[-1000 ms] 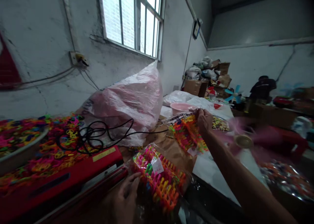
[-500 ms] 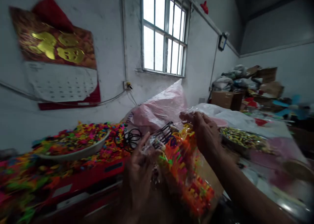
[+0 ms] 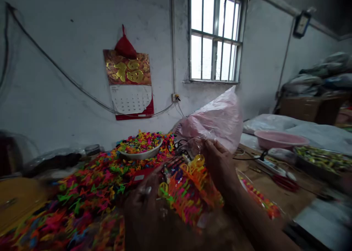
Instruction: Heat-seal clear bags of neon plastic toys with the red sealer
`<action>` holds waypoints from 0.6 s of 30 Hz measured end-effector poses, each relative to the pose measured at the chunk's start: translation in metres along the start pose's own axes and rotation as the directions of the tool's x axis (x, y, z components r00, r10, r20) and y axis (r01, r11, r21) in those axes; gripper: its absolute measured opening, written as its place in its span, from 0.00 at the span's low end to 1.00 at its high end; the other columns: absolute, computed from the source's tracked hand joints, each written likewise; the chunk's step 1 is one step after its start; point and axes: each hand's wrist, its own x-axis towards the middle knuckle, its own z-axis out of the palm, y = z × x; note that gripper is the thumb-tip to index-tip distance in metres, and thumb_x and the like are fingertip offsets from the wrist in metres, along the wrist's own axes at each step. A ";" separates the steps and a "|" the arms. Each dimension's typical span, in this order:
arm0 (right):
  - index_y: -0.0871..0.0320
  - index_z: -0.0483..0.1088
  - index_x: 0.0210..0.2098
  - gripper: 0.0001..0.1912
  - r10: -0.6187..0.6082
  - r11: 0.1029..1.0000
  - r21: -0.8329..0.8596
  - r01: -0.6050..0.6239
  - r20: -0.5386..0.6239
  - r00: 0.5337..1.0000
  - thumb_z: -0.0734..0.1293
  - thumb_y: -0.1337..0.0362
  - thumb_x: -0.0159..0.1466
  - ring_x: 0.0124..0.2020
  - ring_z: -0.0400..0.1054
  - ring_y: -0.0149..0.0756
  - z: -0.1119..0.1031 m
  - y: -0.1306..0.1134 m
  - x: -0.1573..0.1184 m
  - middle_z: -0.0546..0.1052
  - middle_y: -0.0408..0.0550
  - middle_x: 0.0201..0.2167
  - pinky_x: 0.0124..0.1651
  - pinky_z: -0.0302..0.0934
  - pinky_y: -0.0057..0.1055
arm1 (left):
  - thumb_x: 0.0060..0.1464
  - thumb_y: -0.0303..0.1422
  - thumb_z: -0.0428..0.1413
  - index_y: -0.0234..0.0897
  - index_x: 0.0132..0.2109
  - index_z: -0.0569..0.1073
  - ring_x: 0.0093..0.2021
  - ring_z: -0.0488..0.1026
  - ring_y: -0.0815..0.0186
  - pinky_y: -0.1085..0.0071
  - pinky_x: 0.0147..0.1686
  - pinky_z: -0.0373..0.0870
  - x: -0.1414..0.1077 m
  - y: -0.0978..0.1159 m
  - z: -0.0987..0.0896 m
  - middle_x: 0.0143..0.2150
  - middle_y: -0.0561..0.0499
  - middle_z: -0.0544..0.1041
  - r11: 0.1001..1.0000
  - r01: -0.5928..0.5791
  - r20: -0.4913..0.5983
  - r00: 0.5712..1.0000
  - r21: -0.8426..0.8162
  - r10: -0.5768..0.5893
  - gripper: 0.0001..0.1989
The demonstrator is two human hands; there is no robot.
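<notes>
A clear plastic bag point(image 3: 189, 188) full of small colourful rubbery pieces, mostly orange, pink and yellow, hangs between my hands. My right hand point(image 3: 220, 159) pinches its top edge at the upper right. On the bag's left side is my left hand point(image 3: 145, 196), blurred and dark, its fingers curled at the clear plastic. Left of the hands spreads a large heap of similar bright pieces point(image 3: 90, 192). Behind it a white bowl point(image 3: 141, 155) is piled with more of them.
A pink translucent sack point(image 3: 211, 119) stands behind the hands. To the right are a pink basin point(image 3: 280, 139), a tray of yellow-green pieces point(image 3: 319, 159), a white power strip point(image 3: 275, 168) and red-handled scissors point(image 3: 284, 182). A yellow round object point(image 3: 20, 199) lies far left.
My view has swung left, bringing more of the colourful heap into sight. Both hands still hold the bag, which now sits lower and closer to the heap.
</notes>
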 end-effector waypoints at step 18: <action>0.61 0.74 0.32 0.14 0.121 0.988 0.091 -0.122 0.021 0.992 0.76 0.60 0.51 0.31 0.66 0.29 -0.031 0.024 0.007 0.73 0.44 0.29 0.36 0.63 0.23 | 0.41 0.43 0.64 0.33 0.32 0.73 0.12 0.49 0.79 0.82 0.10 0.45 0.029 0.033 -0.013 0.15 0.61 0.54 0.991 0.073 -0.079 0.993 -0.110 -0.082 0.17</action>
